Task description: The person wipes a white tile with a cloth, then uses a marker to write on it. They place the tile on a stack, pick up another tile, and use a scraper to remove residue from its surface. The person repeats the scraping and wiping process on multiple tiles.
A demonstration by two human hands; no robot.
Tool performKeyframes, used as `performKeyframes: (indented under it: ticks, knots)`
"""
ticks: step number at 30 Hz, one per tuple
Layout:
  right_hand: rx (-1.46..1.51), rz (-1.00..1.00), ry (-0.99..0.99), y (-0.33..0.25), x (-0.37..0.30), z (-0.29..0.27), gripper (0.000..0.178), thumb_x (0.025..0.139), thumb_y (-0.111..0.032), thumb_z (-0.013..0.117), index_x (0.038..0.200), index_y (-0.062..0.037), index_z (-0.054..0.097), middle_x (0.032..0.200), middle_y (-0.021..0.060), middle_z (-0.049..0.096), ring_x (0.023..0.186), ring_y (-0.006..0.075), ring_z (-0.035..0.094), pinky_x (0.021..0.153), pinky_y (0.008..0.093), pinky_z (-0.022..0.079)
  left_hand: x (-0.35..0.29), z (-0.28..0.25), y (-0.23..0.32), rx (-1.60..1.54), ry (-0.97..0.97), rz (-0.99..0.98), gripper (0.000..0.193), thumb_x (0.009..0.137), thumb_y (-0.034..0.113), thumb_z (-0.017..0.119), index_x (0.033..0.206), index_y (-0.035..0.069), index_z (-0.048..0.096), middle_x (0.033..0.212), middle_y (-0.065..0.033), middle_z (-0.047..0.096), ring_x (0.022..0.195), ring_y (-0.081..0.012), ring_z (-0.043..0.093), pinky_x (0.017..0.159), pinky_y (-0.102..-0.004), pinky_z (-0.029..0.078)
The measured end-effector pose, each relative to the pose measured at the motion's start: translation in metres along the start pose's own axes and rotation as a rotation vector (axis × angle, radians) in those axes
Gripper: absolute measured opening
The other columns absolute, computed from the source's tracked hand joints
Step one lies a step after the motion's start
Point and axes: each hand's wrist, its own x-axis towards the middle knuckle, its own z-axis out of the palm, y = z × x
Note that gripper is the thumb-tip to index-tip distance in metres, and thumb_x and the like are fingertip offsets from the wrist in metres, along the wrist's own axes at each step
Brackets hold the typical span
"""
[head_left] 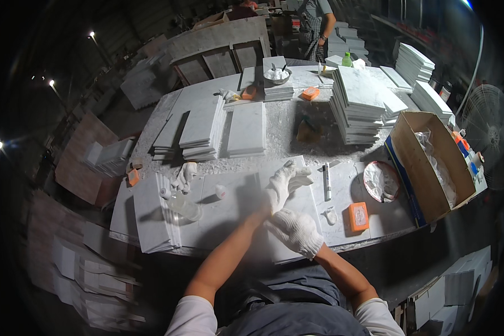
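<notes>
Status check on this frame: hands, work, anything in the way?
Left hand gloved, open, over a white slab. Right hand gloved, at the left wrist; grip unclear. Hands partly cover the slab; orange box off to its right.

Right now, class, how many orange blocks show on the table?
4: right-front block, far-centre block, block left of that, left-edge block; more may be hidden.

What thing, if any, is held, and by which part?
The right grip seems to hold the white knitted glove on the left grip, by its cuff.
</notes>
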Motion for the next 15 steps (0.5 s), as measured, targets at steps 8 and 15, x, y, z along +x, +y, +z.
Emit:
performKeyframes:
  ticks: [8,15]
  knots:
    - [0.007,0.034,-0.130,0.002,0.005,-0.011,0.025,0.095,-0.036,0.063,0.104,-0.0129,0.061,0.093,0.0121,0.065,0.085,0.0349,0.064,0.074,0.0467,0.051,0.008,0.003,0.001,-0.062,0.035,0.031,0.043,0.098,0.036,0.062,0.127,0.004,0.062,0.107,-0.0085,0.069,0.098,-0.0217,0.065,0.094,-0.0399,0.050]
    - [-0.024,0.045,-0.133,-0.001,0.004,-0.015,0.023,0.096,-0.036,0.061,0.105,-0.0149,0.064,0.091,0.0110,0.065,0.081,0.0355,0.064,0.069,0.0472,0.051,0.016,0.013,-0.005,-0.075,0.029,0.016,0.047,0.098,0.041,0.064,0.128,0.005,0.062,0.107,-0.0084,0.069,0.099,-0.0229,0.065,0.097,-0.0416,0.050]
